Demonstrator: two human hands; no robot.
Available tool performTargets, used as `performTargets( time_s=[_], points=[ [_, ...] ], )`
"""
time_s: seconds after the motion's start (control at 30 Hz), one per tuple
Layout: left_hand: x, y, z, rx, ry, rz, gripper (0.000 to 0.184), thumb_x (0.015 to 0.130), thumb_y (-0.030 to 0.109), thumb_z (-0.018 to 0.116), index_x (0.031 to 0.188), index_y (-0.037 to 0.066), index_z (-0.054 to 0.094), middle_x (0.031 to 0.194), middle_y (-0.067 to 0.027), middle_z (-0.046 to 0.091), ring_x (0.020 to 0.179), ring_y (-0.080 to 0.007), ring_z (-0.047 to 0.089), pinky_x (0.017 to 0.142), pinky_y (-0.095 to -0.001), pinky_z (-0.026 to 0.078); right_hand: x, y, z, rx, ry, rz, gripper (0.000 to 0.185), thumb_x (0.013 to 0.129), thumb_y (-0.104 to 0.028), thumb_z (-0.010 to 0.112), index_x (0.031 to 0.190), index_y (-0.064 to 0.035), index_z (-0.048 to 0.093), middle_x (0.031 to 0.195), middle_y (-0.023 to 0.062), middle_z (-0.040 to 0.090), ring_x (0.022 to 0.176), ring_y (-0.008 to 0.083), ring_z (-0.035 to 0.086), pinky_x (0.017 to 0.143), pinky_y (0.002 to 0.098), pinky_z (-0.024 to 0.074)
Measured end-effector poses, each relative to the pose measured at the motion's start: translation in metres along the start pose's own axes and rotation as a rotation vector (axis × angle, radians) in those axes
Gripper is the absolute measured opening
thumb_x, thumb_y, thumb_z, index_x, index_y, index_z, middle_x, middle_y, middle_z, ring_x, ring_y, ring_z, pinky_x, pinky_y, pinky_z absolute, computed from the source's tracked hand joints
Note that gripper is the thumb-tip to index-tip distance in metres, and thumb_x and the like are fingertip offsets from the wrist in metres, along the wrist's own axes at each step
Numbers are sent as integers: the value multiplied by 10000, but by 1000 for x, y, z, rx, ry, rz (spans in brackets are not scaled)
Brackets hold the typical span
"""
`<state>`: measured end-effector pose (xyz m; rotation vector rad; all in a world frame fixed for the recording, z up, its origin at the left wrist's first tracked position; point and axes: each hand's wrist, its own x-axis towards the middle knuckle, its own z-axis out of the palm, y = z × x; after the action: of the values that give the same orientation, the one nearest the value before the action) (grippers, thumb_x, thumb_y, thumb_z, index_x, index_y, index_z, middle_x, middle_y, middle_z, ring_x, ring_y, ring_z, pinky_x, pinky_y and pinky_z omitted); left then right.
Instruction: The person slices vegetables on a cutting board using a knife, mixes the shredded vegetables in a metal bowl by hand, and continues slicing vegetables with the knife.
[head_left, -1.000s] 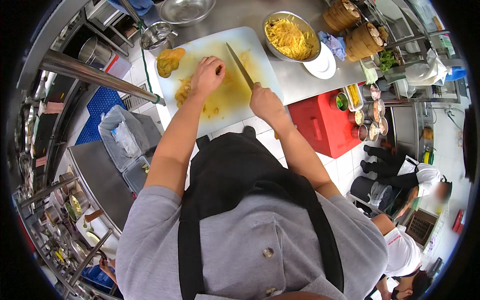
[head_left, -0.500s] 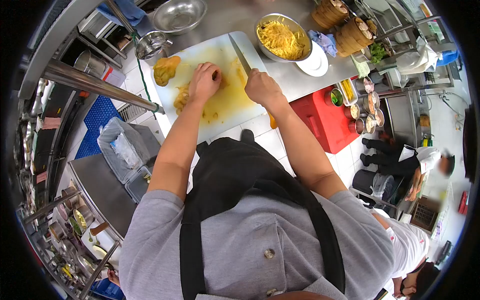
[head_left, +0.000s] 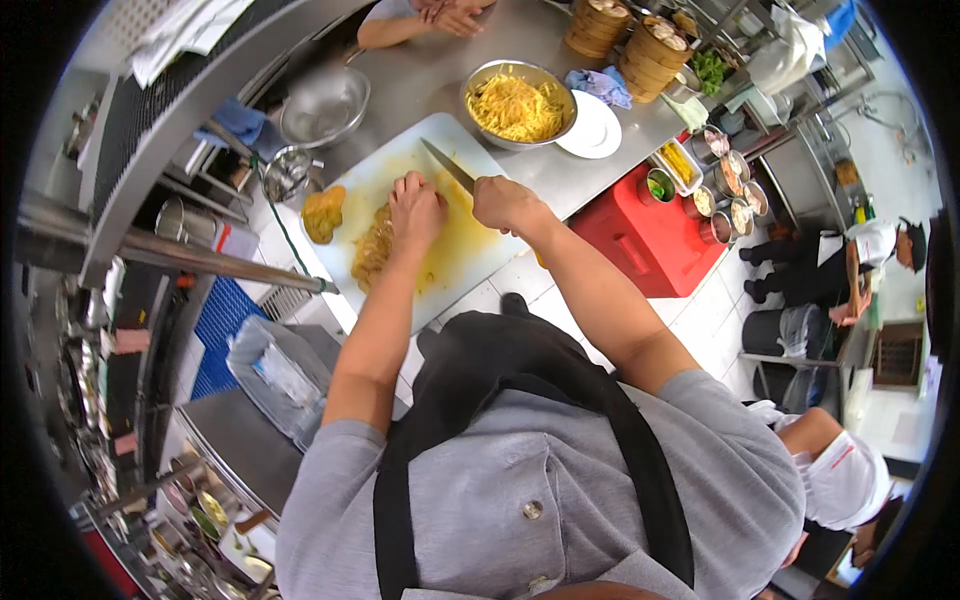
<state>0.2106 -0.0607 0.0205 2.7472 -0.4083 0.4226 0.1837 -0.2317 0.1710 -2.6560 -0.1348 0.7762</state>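
On the white cutting board (head_left: 478, 262), stained yellow, lies a pile of wet, yellow-brown vegetable slices (head_left: 372, 255) that look pickled. My left hand (head_left: 416, 212) has its fingers bent down and pressed onto the upper end of this pile. A large knife (head_left: 448, 165) points up and left across the board, its handle wrapped in my right hand (head_left: 505, 205). The blade is to the right of my left hand, apart from the slices. An uncut yellow-brown vegetable lump (head_left: 322, 214) sits at the board's left edge.
Beyond the board stand a metal bowl of yellow shreds (head_left: 518, 105), a white plate (head_left: 590, 128), a blue cloth (head_left: 600, 86) and bamboo steamers (head_left: 652, 58). A metal rail (head_left: 220, 262) crosses at left. Another person's hands (head_left: 450, 15) rest at the far counter edge.
The view has shifted and turned. My left hand's fingers have come down from a loose curl onto the slices. The knife stays in my right hand. Another person's forearms have appeared at the top.
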Motion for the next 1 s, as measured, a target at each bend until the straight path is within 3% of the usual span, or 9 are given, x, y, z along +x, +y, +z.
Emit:
performTargets(
  time_s=[0.07, 0.13, 0.23, 0.37, 0.5, 0.63, 0.7, 0.87, 1.0],
  points=[
    [4, 19, -5, -74, -134, -199, 170, 853, 194, 716, 945, 58, 762, 1241, -102, 585, 1219, -331, 508, 1031, -485, 426, 16, 27, 17, 12, 78, -21, 319, 950, -90, 454, 1150, 52, 658, 918, 231, 766, 748, 315, 774, 761, 426, 616],
    [3, 22, 4, -86, -140, -171, 189, 854, 217, 727, 971, 74, 769, 1230, -112, 617, 1212, -348, 525, 1035, -483, 431, 30, 50, 35, -170, 381, -198, 304, 962, -113, 455, 1152, 66, 609, 903, 271, 743, 775, 405, 752, 705, 511, 600],
    [1, 23, 5, -290, -93, -257, 156, 874, 204, 718, 964, 87, 768, 1148, -105, 667, 1150, -350, 572, 1008, -462, 453, 18, 67, 37, -84, 382, -126, 308, 995, -149, 457, 1193, 45, 591, 947, 287, 741, 874, 440, 746, 759, 540, 593],
    [-15, 11, 10, -513, 189, -235, 118, 926, 173, 683, 897, 68, 729, 884, -125, 699, 842, -340, 652, 788, -449, 511, 30, 89, 60, -34, 373, -39, 313, 999, -135, 456, 1240, 30, 567, 964, 268, 753, 883, 431, 754, 759, 529, 596],
    [-45, 33, -4, -425, -99, -190, 274, 978, 252, 658, 804, 40, 657, 691, -144, 661, 638, -388, 608, 635, -492, 469, 26, 98, 75, 40, 326, 23, 300, 1000, -114, 461, 1233, 41, 571, 1019, 251, 760, 940, 395, 764, 778, 488, 612],
    [-71, 47, 16, -386, -101, -147, 342, 1011, 266, 621, 797, 0, 596, 719, -153, 620, 634, -359, 570, 614, -474, 451, 20, 97, 75, 26, 324, 8, 279, 995, -108, 470, 1204, 54, 559, 999, 224, 769, 934, 379, 768, 780, 474, 611],
    [-75, 56, 10, -195, 3, 19, 285, 1009, 243, 616, 812, 41, 581, 756, -142, 598, 691, -378, 593, 623, -501, 460, 21, 97, 77, 24, 322, 0, 269, 992, -107, 475, 1188, 59, 555, 986, 215, 771, 922, 373, 769, 768, 466, 612],
    [-74, 57, 11, -184, -67, -16, 226, 1000, 225, 616, 839, 69, 587, 818, -133, 609, 764, -383, 628, 645, -522, 484, 27, 102, 83, 53, 377, -73, 212, 973, -92, 492, 1128, 51, 502, 854, 244, 748, 789, 399, 760, 656, 492, 591],
    [-75, 58, 12, -132, -60, -12, 210, 991, 221, 619, 848, 67, 607, 835, -128, 619, 775, -379, 635, 658, -516, 505, 24, 99, 74, -40, 283, -56, 202, 980, -102, 506, 1119, 44, 520, 899, 210, 761, 833, 365, 769, 691, 450, 606]
  ],
)
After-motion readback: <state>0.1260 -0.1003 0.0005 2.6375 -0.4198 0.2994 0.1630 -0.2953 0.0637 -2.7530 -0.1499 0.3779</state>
